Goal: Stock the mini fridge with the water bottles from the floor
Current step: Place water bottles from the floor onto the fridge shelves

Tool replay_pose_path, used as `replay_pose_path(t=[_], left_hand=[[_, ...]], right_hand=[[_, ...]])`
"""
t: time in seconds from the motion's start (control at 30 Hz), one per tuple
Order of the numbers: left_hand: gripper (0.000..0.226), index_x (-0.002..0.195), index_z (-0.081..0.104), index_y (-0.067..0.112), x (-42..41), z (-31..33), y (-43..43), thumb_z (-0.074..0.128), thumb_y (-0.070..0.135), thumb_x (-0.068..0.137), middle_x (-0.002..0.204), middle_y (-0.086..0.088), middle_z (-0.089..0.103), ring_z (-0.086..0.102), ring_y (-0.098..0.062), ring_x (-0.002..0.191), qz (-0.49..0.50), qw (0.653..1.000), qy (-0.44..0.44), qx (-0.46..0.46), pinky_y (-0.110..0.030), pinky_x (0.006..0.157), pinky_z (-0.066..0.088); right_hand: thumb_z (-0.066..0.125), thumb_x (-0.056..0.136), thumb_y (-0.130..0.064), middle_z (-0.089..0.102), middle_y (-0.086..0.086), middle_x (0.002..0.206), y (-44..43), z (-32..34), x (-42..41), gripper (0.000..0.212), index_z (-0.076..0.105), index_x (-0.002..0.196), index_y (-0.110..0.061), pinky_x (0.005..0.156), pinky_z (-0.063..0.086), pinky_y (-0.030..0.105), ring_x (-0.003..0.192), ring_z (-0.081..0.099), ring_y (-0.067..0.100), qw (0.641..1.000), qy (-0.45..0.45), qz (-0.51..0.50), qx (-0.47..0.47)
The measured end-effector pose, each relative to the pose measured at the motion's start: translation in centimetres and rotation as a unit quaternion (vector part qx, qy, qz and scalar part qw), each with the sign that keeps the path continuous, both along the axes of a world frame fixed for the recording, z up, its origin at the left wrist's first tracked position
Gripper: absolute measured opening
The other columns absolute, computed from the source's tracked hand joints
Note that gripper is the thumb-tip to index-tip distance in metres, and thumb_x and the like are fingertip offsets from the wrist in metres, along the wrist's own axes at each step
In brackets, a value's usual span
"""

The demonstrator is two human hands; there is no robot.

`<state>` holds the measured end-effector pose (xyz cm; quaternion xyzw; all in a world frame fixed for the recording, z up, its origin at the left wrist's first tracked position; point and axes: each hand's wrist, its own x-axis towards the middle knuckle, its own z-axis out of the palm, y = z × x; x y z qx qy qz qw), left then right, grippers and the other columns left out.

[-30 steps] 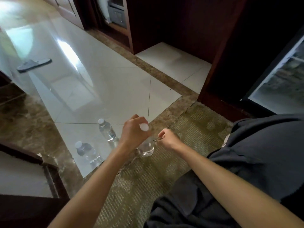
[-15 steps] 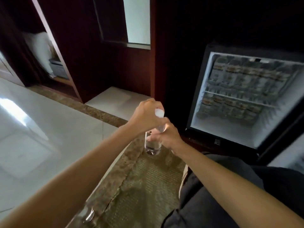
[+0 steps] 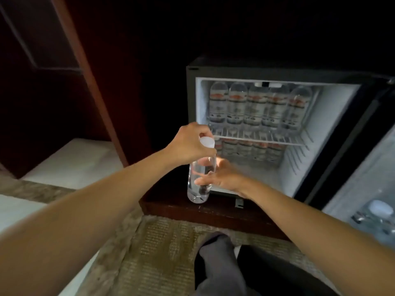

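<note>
A clear water bottle [image 3: 198,184] with a white cap hangs upright in front of the open mini fridge [image 3: 333,116]. My left hand [image 3: 190,144] grips it at the neck, just under the cap. My right hand [image 3: 222,177] is behind the bottle's body with fingers spread, touching its side. Inside the fridge, several labelled bottles [image 3: 256,105] stand in a row on the wire shelf [image 3: 263,138], and several more stand below it [image 3: 250,151].
The fridge door [image 3: 363,178] is swung open at the right, with a white-capped bottle [image 3: 378,208] in its rack. A dark wooden plinth [image 3: 192,210] carries the fridge. A woven rug [image 3: 160,253] and my knee [image 3: 218,263] lie below. Dark wood panels stand left.
The bottle has been lifted from the floor and carried to the fridge front. My view swung from the floor to the fridge. My right hand's fingers have spread along the bottle.
</note>
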<state>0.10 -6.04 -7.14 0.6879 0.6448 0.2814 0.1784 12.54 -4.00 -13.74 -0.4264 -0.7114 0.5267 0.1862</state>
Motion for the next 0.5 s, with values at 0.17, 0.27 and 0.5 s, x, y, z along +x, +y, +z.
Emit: replay_pose_path(t=[0.17,0.27,0.5], left_hand=[[0.022,0.096,0.065,0.012,2.2,-3.7,5.4,0.07,0.013,0.075,0.093,0.005,0.049,0.049,-0.008,0.082,-0.062,0.998,0.0,-0.024,-0.007,0.059,0.04],[0.026,0.102,0.063,0.016,3.0,-6.5,8.3,0.07,0.017,0.077,0.105,0.001,0.051,0.05,-0.012,0.093,-0.064,0.997,-0.022,-0.029,-0.015,0.074,0.04],[0.031,0.123,0.048,0.008,3.5,-13.9,12.7,0.038,0.023,0.098,0.128,-0.004,0.047,0.049,-0.016,0.111,-0.002,0.995,-0.073,-0.066,-0.027,0.093,0.039]], right_hand=[[0.075,0.072,-0.009,0.059,-0.009,0.098,4.6,-4.7,1.5,0.054,0.047,0.117,-0.022,0.069,0.047,0.011,0.087,0.056,0.003,0.994,0.038,-0.098,-0.01],[0.075,0.07,-0.012,0.061,-0.005,0.101,7.5,-7.4,2.0,0.058,0.047,0.121,-0.017,0.077,0.051,0.021,0.093,0.06,0.01,0.987,0.013,-0.157,0.015],[0.074,0.07,-0.008,0.055,-0.005,0.104,13.1,-12.7,2.4,0.061,0.046,0.124,-0.016,0.079,0.04,0.02,0.098,0.055,0.013,0.965,-0.003,-0.261,0.009]])
